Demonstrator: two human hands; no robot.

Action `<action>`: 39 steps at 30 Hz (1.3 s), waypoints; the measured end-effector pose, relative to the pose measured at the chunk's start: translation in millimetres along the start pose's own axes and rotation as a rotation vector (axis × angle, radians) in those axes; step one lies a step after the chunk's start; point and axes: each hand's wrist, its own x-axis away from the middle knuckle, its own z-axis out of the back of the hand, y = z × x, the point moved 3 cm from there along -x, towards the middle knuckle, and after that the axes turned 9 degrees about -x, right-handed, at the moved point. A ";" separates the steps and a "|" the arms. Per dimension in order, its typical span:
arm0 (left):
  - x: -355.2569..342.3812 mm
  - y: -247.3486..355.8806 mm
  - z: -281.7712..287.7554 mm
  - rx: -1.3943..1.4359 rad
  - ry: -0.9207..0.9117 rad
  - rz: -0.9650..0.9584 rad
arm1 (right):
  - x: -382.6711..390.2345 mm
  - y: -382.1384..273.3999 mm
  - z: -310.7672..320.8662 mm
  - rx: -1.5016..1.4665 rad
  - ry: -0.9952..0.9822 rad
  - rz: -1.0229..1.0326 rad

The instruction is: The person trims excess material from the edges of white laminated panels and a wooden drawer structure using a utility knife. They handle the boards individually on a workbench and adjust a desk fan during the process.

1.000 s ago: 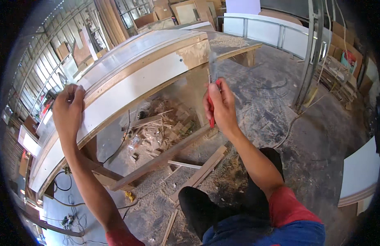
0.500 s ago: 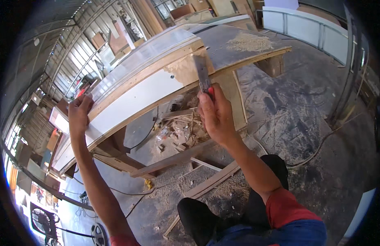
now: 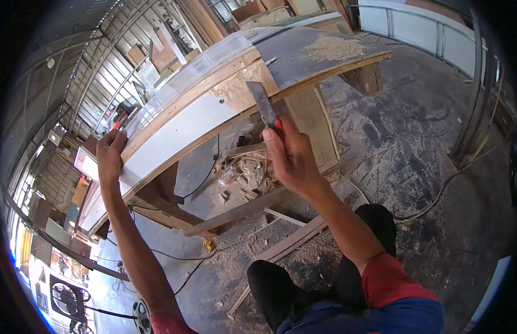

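My right hand is closed round the red handle of a putty knife. Its metal blade points up toward the right end of a long wooden board, near a yellowish-brown patch. The board has a white face strip and bare wood along its upper edge. Whether the blade touches it, I cannot tell. Farther left, my left hand grips the same board's upper edge with curled fingers. A clear glossy sheet lies behind the board on the workbench.
Sawdust is heaped on the bench's far right. Wood scraps litter the floor below, with loose strips before my knees. A cable curves across the floor at right; a fan stands at lower left.
The putty knife and my right hand have shifted slightly left and down, its blade tilting left. My left hand keeps its hold on the board. The view has shifted a little.
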 end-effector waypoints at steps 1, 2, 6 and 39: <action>1.5 1.9 0.6 -0.059 0.011 0.012 | -1.5 -0.2 -0.3 -0.020 -0.004 -0.009; 2.7 2.4 0.0 -0.057 0.016 0.014 | -3.3 -0.5 -0.5 -0.040 -0.009 -0.019; 4.9 2.0 1.9 -0.049 0.041 0.032 | -8.9 -6.0 4.0 -0.080 -0.033 -0.051; 2.6 6.6 10.5 -0.104 -0.007 -0.059 | 36.3 11.7 -66.3 -0.440 0.006 -0.100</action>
